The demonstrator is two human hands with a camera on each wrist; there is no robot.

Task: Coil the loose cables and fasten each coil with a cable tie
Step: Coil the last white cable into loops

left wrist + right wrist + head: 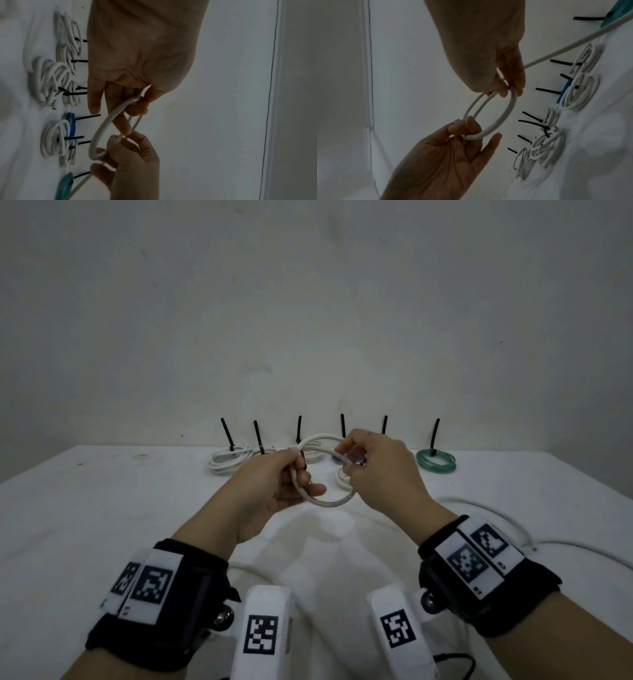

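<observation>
A loose white cable (329, 503) is held above the table as a small coil of about two turns. My left hand (297, 471) pinches the coil's left side between thumb and fingers; the little finger points out. My right hand (350, 468) pinches the coil's right side. In the left wrist view the left hand (141, 100) grips the coil (102, 125) from above, with the right hand (120, 151) below it. In the right wrist view the right hand (506, 90) holds the top of the coil (505, 115). The cable's uncoiled tail (507, 525) lies on the table to the right.
Several tied coils lie in a row along the wall at the table's back: white coils (226, 463), a blue coil (71, 124) and a green coil (436, 465). Black cable tie tails (299, 429) stick up from them. The table (102, 508) has a white cloth.
</observation>
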